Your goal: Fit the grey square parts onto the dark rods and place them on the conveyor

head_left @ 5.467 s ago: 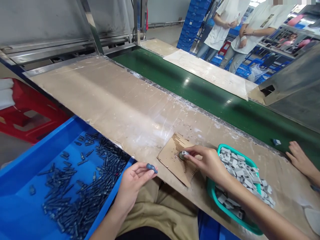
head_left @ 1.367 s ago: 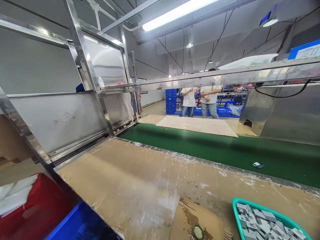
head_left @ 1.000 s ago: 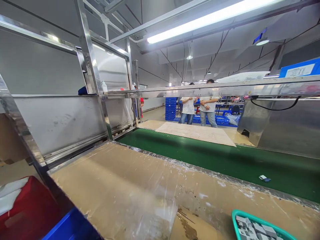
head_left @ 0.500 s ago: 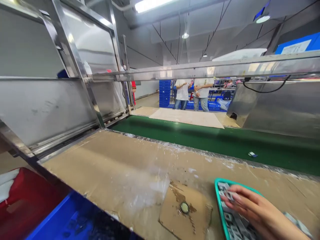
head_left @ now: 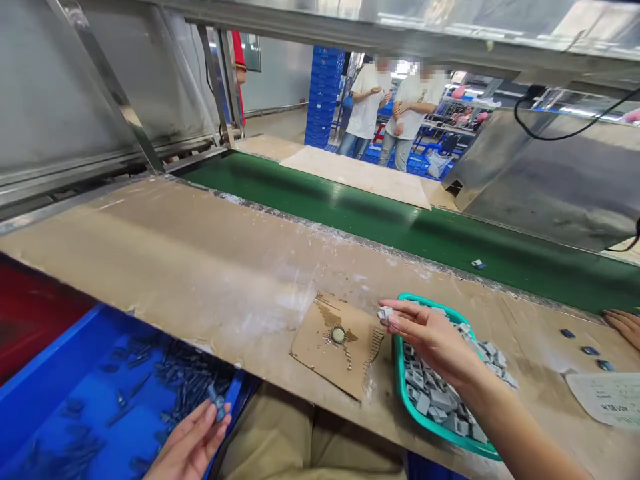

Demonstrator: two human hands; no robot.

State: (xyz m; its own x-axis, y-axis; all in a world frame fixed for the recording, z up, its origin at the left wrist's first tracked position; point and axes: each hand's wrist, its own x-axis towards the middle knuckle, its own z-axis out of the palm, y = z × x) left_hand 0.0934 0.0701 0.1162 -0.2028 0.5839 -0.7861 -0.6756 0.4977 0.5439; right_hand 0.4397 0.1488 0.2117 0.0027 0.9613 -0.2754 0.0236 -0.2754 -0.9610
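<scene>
My left hand (head_left: 193, 440) pinches a small dark blue piece (head_left: 217, 402) above the edge of a blue bin (head_left: 55, 347), which holds many similar dark pieces. My right hand (head_left: 425, 330) grips a small grey piece (head_left: 385, 314) between thumb and fingers, over the left rim of a green basket (head_left: 401, 387) filled with grey pieces. Left of the basket, a cardboard square (head_left: 325, 360) lies on the table, with a round cap-like thing (head_left: 338, 335) on it and brown stains around.
Beyond the cardboard-covered table (head_left: 200, 253) runs a green belt (head_left: 310, 193) with a small piece (head_left: 478, 264) on it. Another person's hand (head_left: 625, 327) rests at the right, near dark pieces (head_left: 590, 350) and a paper label (head_left: 607, 397). A metal beam crosses above.
The view has tilted down. My right hand has risen from inside the basket to its left rim with a grey piece. My left hand has come into view holding a dark piece.
</scene>
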